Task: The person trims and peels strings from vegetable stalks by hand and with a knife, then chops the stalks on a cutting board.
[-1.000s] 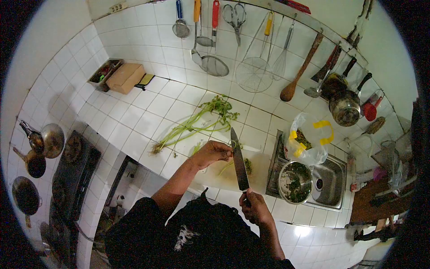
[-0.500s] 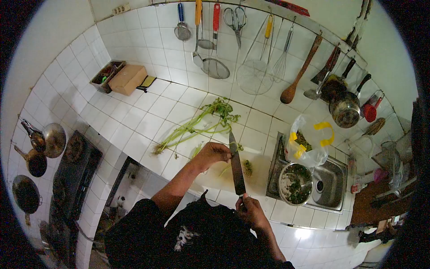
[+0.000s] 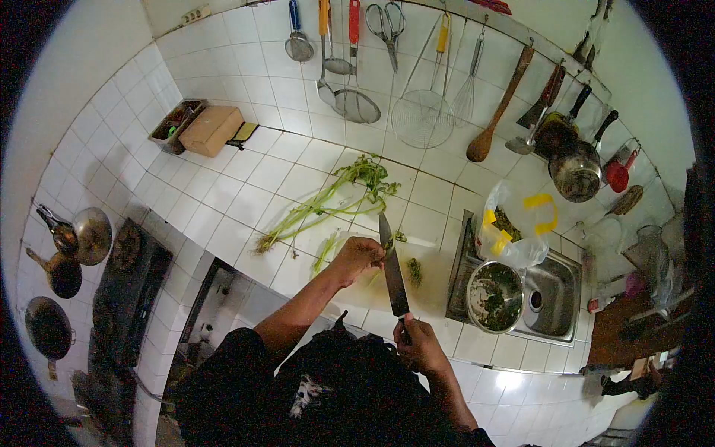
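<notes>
The right hand (image 3: 421, 347)'s fingers grip the knife (image 3: 395, 279). The left hand (image 3: 357, 259)'s fingers are pinched together by the blade (I can't tell if they hold a stem). It seems best to keep those tips back and cut slowly. Small green bits (image 3: 414, 273) lie on the board (image 3: 436, 296). Past it, long green stems (image 3: 316, 211) lie on the desk (image 3: 257, 175), leafy one end, brown roots (image 3: 264, 243) the other.
</notes>
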Motion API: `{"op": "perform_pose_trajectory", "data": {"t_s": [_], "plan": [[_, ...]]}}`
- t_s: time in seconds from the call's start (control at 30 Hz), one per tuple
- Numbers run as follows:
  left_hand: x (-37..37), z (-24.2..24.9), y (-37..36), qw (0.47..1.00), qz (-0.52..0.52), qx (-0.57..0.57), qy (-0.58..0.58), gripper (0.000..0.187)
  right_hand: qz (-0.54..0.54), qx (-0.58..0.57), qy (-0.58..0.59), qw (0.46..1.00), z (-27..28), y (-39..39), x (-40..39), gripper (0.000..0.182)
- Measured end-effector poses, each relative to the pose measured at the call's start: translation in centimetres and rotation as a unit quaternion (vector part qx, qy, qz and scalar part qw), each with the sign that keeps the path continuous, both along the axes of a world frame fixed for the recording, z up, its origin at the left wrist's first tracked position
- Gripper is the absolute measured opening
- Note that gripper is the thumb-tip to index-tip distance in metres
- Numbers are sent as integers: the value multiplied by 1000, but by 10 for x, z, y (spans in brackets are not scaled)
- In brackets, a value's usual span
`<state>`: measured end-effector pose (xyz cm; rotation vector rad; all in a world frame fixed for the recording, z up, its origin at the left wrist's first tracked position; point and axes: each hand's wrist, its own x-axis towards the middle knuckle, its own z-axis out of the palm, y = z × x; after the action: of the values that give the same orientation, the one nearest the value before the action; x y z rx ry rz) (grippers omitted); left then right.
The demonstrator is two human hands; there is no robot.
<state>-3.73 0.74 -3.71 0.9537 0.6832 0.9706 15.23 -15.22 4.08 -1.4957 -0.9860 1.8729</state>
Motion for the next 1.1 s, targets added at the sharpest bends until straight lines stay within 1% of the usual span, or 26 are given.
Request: {"op": "perform_pose_trajectory", "data": {"t_s": [0.03,0.07,0.13,0.17,0.23,0.3,0.33,0.37,0.43,0.47,0.53,0.57,0.63,0.67,0.73,0.87,0.93,0.97,1.0,1.03,1.07,1.1], "plan": [[3,4,-1,999,26,-3,-27,11,0,0,1,1000,-2,-1,0,55],[3,6,0,999,26,0,-26,11,5,22,-11,1000,-6,-1,-1,56],[5,7,0,994,81,4,-75,11,11,44,-24,999,-14,-2,-1,56],[3,8,2,994,83,5,-76,11,5,34,-16,999,-19,-3,-1,57],[-3,10,2,1000,8,-15,12,18,1,21,-7,1000,-15,-2,-2,57],[0,14,-2,1000,11,-26,12,18,1,22,-25,999,-3,3,-1,55],[2,16,-3,999,16,-34,12,18,-2,11,4,1000,-6,4,-1,54],[2,10,-2,999,16,-34,13,18,-2,11,5,1000,-12,3,-2,54],[1,1,4,999,42,15,-19,18,8,66,-23,998,-23,2,-3,52],[0,-3,6,999,43,15,-20,18,8,67,-24,997,-22,2,-2,52],[-5,2,6,982,8,91,168,18,5,9,-22,1000,-15,-1,0,52],[-4,0,5,982,8,90,168,18,5,8,-23,1000,-13,-1,0,52],[-3,-4,1,998,-11,8,65,17,3,-9,-47,999,-11,0,1,51],[-3,-5,0,998,-14,6,66,17,0,-11,-46,999,-11,0,1,51],[-3,0,-3,984,-1,17,175,17,-2,-6,-6,1000,-12,0,0,51],[-7,-12,-2,990,-5,13,139,16,6,-16,13,1000,-38,-4,3,51],[-6,-25,3,999,-6,5,32,14,-4,-28,16,999,-50,-9,5,51],[-7,-31,4,1000,-6,2,30,14,-4,-32,15,999,-54,-12,7,51],[-8,-31,6,1000,-10,-15,5,13,19,15,-18,1000,-57,-14,8,52],[-8,-31,7,999,-14,-31,-21,13,30,38,-35,998,-56,-15,9,52],[-8,-38,8,999,-15,-34,-23,13,40,60,-52,996,-55,-15,10,52],[-7,-44,9,999,-12,-32,6,14,50,44,-65,996,-49,-15,10,53]]}}
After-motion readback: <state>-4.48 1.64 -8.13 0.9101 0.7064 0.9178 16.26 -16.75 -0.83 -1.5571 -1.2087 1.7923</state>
